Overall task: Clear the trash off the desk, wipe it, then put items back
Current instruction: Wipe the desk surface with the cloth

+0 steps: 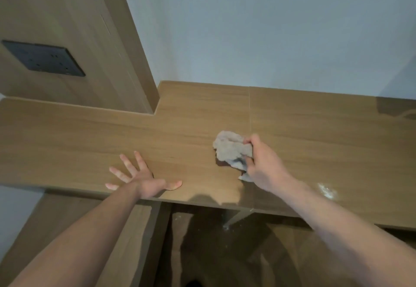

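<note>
The right hand (262, 165) is bunched around a crumpled grey cloth (231, 148), fingers and thumb curled into the wad so that most of it sticks out toward ten o'clock of the knuckles and bears on the counter (90, 142); gripping it as a ball rather than spread flat probably gives a firm pad to scrub with. The left hand (141, 179) lies at nine o'clock of the cloth, well apart from it, fingers splayed and palm down near the counter's front edge, holding nothing, seemingly braced there to steady the body while the other arm works. A whitish smear (327, 191) sits near the front edge at about four o'clock of the right hand, so wiping looks unfinished. No trash or belongings show on the wood, which suggests the clearing step is done. A dark socket plate (44, 61) is set in the wooden panel at ten o'clock.
</note>
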